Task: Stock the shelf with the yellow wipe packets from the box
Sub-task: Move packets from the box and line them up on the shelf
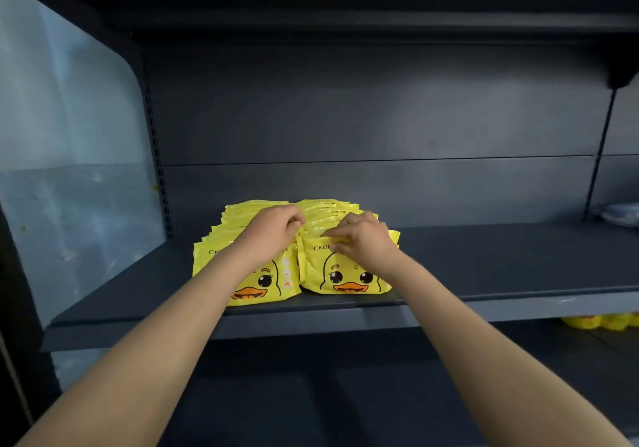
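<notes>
Yellow wipe packets (349,279) — glossy, duck-faced, two rows — left hand (273,227) and right hand (363,241) fingers curled, pinching their tops.

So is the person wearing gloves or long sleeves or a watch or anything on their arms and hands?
No gloves and no sleeves in view. The left hand and right hand are bare, and so are the left arm and right arm as far as the picture shows. No watch, ring or bracelet shows.
</notes>
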Demonstrator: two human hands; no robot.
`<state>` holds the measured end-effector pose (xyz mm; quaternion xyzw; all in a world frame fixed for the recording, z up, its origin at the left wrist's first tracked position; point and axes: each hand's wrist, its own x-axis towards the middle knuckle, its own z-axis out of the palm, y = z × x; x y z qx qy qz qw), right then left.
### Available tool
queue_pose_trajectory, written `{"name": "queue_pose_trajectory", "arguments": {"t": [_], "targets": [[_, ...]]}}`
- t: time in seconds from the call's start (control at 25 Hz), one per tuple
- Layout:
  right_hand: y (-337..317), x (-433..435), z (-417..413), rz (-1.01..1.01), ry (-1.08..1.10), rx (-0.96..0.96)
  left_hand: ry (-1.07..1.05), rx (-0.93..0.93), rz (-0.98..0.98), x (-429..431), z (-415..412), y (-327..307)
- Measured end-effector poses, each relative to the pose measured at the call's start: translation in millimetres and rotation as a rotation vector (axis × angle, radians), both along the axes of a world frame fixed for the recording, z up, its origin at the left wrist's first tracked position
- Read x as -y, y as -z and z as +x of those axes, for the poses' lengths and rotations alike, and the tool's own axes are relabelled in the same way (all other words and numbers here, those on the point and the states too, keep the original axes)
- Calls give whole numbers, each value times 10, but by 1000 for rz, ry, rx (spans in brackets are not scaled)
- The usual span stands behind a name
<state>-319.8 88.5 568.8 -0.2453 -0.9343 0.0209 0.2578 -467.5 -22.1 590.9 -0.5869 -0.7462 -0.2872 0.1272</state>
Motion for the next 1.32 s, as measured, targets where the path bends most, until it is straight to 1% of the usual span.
{"name": "queue_pose_trajectory", "arguments": {"t": [0.12,0.24,0.36,0.4,0.56,0.64,0.8,1.04,1.32], "targets": [[56,22,-4,75,41,-79,48,-50,-47,61,27,94],[43,-4,113,131,48,-128,44,-123,-64,113,89,129],[91,-78,306,267,28,-186,50,-290,-60,152,198,188],[114,-107,377,287,37,-152,43,-354,-71,145,248,219],[250,-228,524,219,94,130,4,-563,-187,-77,430,365],[279,-274,522,196,93,177,-30,-635,-233,-229,468,447],[300,-375,418,167,45,173,-141,-681,-249,-453,438,545],[290,-656,204,133,35,181,-280,-709,-314,-760,358,514],[230,-848,127,102,5,174,-332,-729,-386,-990,319,434]]}}
